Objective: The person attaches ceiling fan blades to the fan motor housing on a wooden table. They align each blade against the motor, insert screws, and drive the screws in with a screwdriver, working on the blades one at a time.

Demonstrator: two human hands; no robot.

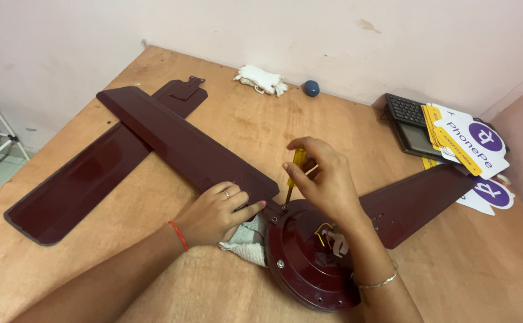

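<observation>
The right hand (324, 179) pinches a yellow-handled screwdriver (294, 173) between thumb and fingers, its tip set down at the rim of the maroon fan motor housing (309, 257). The left hand (216, 212) lies fingers together and flat, pressing the inner end of a maroon fan blade (184, 140) just left of the housing. A white cloth (246, 242) sits under that hand, against the housing. A second blade (76, 182) lies loose farther left; a third (417, 200) extends right of the housing.

Plywood table (243, 128): maroon fan blades (178, 140), fan motor (309, 257), white rag (260, 79), blue ball (311, 88), keyboard device (410, 122), stickers (468, 143).
</observation>
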